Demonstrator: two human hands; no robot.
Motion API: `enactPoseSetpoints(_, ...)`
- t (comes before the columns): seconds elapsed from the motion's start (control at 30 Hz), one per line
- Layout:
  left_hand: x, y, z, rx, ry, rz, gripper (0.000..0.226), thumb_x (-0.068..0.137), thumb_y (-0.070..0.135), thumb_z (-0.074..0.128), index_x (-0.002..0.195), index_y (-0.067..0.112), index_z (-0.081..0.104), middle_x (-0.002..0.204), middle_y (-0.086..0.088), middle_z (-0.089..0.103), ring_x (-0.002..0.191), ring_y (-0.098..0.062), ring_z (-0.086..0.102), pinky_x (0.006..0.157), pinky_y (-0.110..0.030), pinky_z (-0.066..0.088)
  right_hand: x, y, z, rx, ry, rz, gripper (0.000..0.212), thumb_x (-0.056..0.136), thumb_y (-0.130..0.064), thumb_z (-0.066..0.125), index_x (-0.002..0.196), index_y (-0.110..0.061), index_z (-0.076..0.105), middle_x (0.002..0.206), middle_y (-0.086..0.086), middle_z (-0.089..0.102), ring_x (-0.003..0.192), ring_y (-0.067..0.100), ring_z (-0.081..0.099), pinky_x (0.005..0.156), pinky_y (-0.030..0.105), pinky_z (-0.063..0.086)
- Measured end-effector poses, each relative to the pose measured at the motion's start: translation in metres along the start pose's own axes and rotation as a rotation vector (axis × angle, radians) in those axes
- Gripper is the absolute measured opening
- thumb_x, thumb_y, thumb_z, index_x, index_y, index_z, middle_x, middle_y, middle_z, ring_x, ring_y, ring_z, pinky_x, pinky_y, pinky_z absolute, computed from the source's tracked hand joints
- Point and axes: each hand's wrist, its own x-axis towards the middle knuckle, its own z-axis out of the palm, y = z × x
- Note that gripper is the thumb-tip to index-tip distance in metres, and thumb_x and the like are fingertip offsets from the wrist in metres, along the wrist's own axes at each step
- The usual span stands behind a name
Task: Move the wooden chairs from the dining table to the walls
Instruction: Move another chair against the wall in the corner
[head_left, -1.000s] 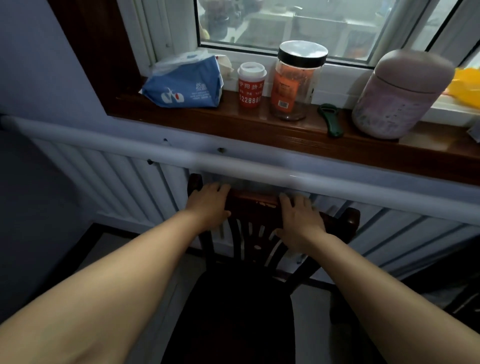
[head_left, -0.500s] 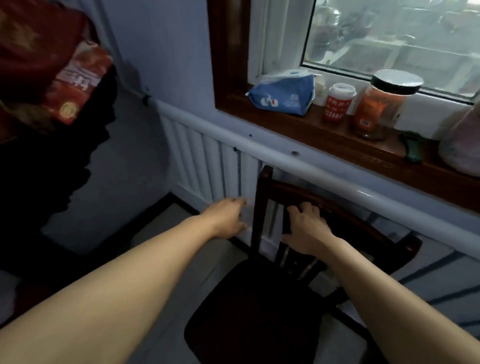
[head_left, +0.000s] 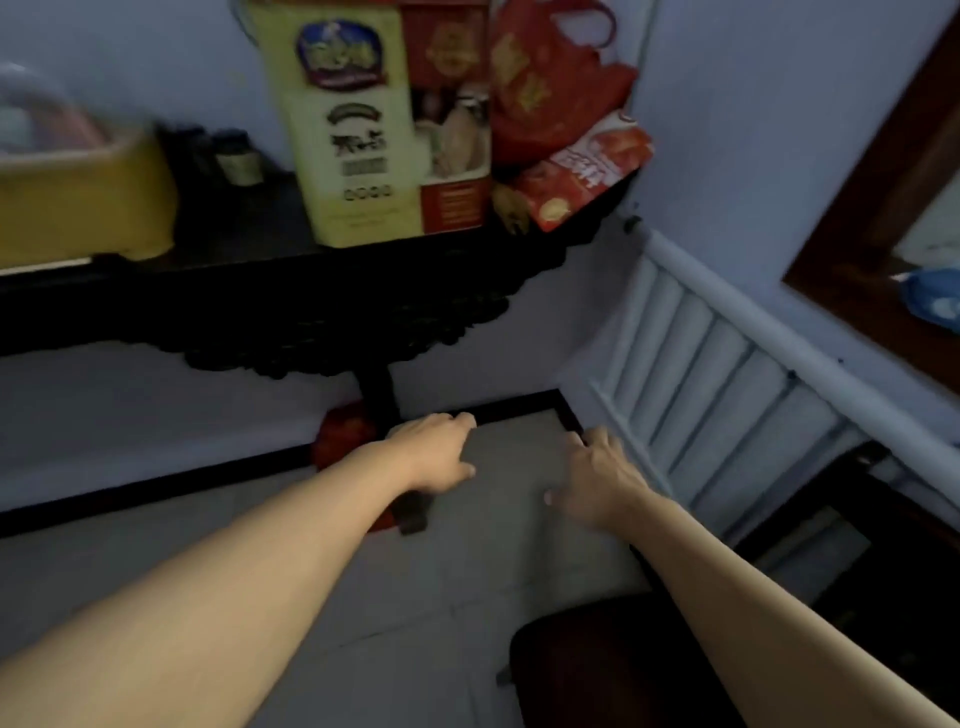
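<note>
Dark wooden chair (head_left: 649, 660), the task's piece, sits low in the head view at about five o'clock, its seat at the bottom edge and its back rail showing at four o'clock against the white ribbed radiator (head_left: 727, 384). Its long axis seems to run from seat front at six o'clock toward the back at three o'clock, so the back faces the radiator wall; much of the frame is hidden by the right forearm, so this is a reading, not a certainty.

Both hands hang free over the grey tiled floor (head_left: 509, 467). The left hand (head_left: 434, 452) sits at centre with fingers loosely spread and nothing in it; the right hand (head_left: 597, 480) just to its right is likewise spread and empty, apart from the chair.

At twelve o'clock a black carved side table (head_left: 291, 312) carries a tall yellow printed box (head_left: 363, 124) and red foil packets (head_left: 582, 171); a red object (head_left: 337, 441) lies by its leg.

I judge this chair placed and the person turning away. The risk is a trailing forearm or leg catching the seat corner and dragging it off the wall, or a hand swinging into the table leg, since the view is blurred with motion.
</note>
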Motion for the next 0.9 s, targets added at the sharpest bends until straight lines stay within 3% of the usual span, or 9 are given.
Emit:
enactPoseSetpoints(0.1,-0.033,-0.062,-0.002,-0.047,0.033,-0.116,0.066,0.088,0.039,0.057,0.145,0.021,0.027,0.142,-0.007,0.043,0.127,-0.028,0.045,0.100,-0.041,0.044,0.009,-0.065,0.006,-0.042,-0.018,-0.114,0.071,0.085,-0.040,0.062,0.139,-0.009,0.028,0.138,0.017,0.028,0.129,0.035,0.029,0.104,0.044,0.036)
enactPoseSetpoints(0.4,-0.146,-0.224,0.014,-0.211,0.076,-0.422,0.060,0.086,0.038,0.060,0.137,0.017,0.037,0.135,-0.010,0.049,0.120,-0.028,0.050,0.097,-0.040,0.046,0.004,-0.258,0.042,-0.158,-0.090,-0.412,0.071,0.082,-0.038,0.066,0.139,-0.014,0.030,0.137,0.014,0.031,0.128,0.032,0.032,0.104,0.044,0.038)
enactPoseSetpoints(0.77,-0.312,-0.385,0.037,-0.383,0.163,-0.807,0.070,0.091,0.034,0.056,0.149,0.015,0.022,0.152,-0.011,0.033,0.137,-0.029,0.037,0.111,-0.040,0.035,-0.020,-0.466,0.092,-0.322,-0.171,-0.798,0.073,0.082,-0.035,0.066,0.140,-0.015,0.026,0.139,0.013,0.029,0.127,0.031,0.032,0.103,0.042,0.039)
enactPoseSetpoints(0.9,-0.353,-0.426,0.042,-0.438,0.179,-0.942,0.072,0.091,0.037,0.054,0.150,0.017,0.017,0.153,-0.010,0.031,0.136,-0.028,0.037,0.108,-0.038,0.034,-0.019,-0.537,0.104,-0.350,-0.202,-0.955,0.073,0.081,-0.037,0.066,0.139,-0.014,0.028,0.139,0.012,0.030,0.125,0.029,0.033,0.100,0.039,0.041)
